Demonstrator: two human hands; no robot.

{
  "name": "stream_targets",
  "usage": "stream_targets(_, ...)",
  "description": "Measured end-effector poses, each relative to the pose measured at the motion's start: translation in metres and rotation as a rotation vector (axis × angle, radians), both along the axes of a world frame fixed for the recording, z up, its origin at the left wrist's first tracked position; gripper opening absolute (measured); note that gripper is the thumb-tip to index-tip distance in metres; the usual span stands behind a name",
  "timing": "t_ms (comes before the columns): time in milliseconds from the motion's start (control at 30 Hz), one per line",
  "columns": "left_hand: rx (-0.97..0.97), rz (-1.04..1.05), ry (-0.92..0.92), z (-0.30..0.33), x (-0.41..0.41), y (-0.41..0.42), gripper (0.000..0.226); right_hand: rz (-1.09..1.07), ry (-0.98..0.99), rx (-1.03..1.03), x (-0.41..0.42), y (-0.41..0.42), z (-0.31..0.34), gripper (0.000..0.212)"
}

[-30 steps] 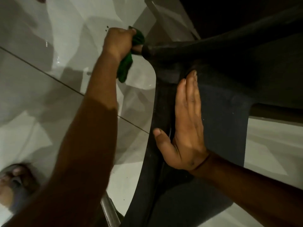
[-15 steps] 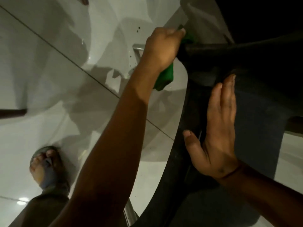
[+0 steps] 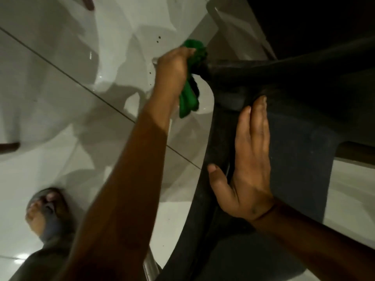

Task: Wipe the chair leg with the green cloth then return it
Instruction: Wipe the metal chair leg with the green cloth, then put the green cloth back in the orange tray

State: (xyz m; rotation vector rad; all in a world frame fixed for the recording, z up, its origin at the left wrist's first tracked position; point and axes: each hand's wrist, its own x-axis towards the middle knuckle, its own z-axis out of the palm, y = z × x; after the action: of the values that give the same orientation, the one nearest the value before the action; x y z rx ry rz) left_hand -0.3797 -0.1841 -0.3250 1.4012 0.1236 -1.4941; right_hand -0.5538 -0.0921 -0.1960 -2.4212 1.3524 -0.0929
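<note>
A dark plastic chair (image 3: 300, 151) lies tipped over on a glossy white tiled floor. One dark chair leg (image 3: 253, 73) points left across the upper middle. My left hand (image 3: 172, 69) grips the green cloth (image 3: 189, 98) around the tip of that leg; part of the cloth hangs down below the hand. My right hand (image 3: 249, 159) rests flat with fingers straight against the chair's dark surface, thumb hooked over its curved edge. It holds nothing.
My foot in a grey sandal (image 3: 46, 211) stands on the floor at lower left. A metal tube (image 3: 151, 264) shows under my left forearm. Another chair leg or furniture edge (image 3: 239, 27) crosses the upper right. A tile joint (image 3: 60, 72) runs diagonally.
My left hand with the cloth has slid back toward the tip of the leg, and more cloth shows above the fingers. The right hand stays flat on the chair.
</note>
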Motion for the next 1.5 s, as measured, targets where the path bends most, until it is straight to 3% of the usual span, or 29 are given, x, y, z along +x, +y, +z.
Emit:
stream_targets(133,-0.064,-0.042,-0.041,0.008,-0.002,0.01,0.022,0.0,-0.003,0.021,0.006,0.005,-0.018,0.093)
stream_targets(233,-0.06,-0.063,-0.106,0.029,0.003,-0.013,0.025,-0.021,-0.069,-0.027,0.002,0.017,0.043,0.093)
stream_targets(467,0.125,0.164,0.262,-0.06,0.006,-0.037,0.049,-0.036,-0.054,-0.042,0.0,0.016,0.05,0.094)
stream_targets(567,0.129,0.204,0.366,-0.045,-0.02,-0.041,0.037,-0.028,-0.016,-0.056,-0.008,0.008,0.035,0.095)
stream_targets(667,0.12,0.259,0.388,-0.025,-0.04,-0.041,0.051,0.013,0.022,-0.015,-0.015,-0.015,0.008,0.094)
stream_targets(767,0.058,0.079,0.47,0.023,-0.043,-0.019,0.056,0.016,0.111,0.061,-0.022,-0.019,0.002,0.094)
stream_targets(900,0.039,-0.089,0.273,0.118,0.006,0.036,0.045,-0.139,0.096,0.126,0.016,0.004,0.056,0.086)
stream_targets(1067,-0.032,-0.124,0.031,0.182,0.068,0.088,0.02,-0.341,-0.229,0.1,0.12,0.021,0.11,0.079)
stream_targets(1167,-0.124,-0.137,-0.111,0.24,0.12,0.122,0.01,-0.275,-0.316,0.098,0.177,0.015,0.139,0.077)
stream_targets(1267,-0.179,-0.184,-0.43,0.293,0.181,0.152,0.014,-0.168,-0.364,0.125,0.231,0.016,0.16,0.072)
stream_targets(1400,-0.069,-0.112,-0.929,0.33,0.261,0.169,0.012,-0.037,-0.368,0.095,0.296,0.022,0.172,0.06)
stream_targets(1500,0.045,-0.153,-1.168,0.328,0.302,0.164,0.021,0.043,-0.275,0.032,0.327,0.022,0.172,0.061)
